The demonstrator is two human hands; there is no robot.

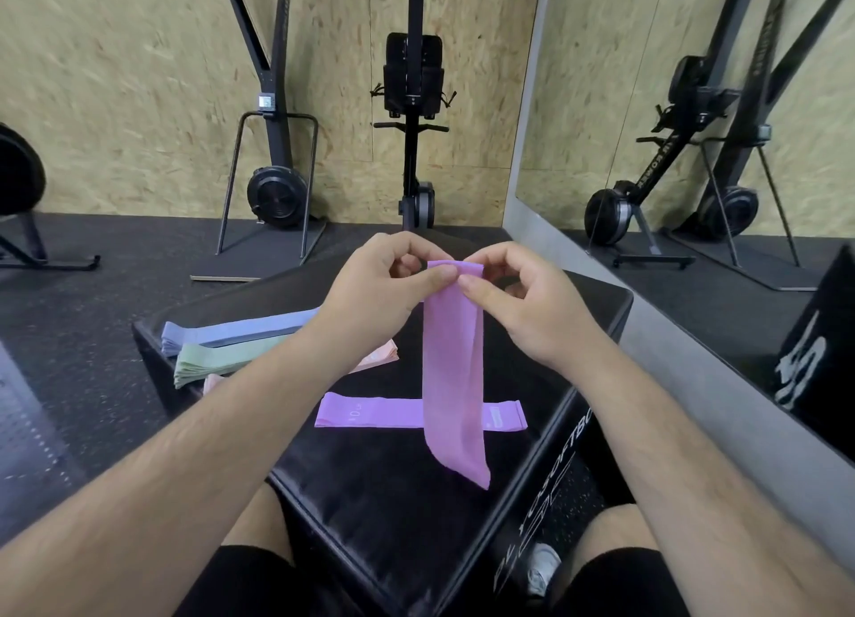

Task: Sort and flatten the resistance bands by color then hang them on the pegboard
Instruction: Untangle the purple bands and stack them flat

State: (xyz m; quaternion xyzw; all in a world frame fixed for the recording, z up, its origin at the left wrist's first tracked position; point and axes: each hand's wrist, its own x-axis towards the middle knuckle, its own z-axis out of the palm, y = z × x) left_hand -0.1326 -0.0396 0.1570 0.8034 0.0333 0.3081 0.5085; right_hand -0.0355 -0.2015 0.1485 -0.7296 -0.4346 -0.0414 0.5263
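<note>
A purple resistance band (pixel 454 376) hangs straight down above the black soft box (pixel 407 491). My left hand (pixel 379 288) and my right hand (pixel 523 302) both pinch its top edge, side by side. A second purple band (pixel 370 414) lies flat across the box beneath it. At the box's left side lie a blue band pile (pixel 231 332), a green band pile (pixel 217 362) and a pink band pile (pixel 377 360), the pink one partly hidden by my left forearm.
Folded exercise machines (pixel 277 191) (pixel 414 121) stand against the wooden wall. A mirror (pixel 694 130) fills the right side. A perforated board (pixel 27 431) shows at the left edge on the dark rubber floor. My knees sit under the box's near corner.
</note>
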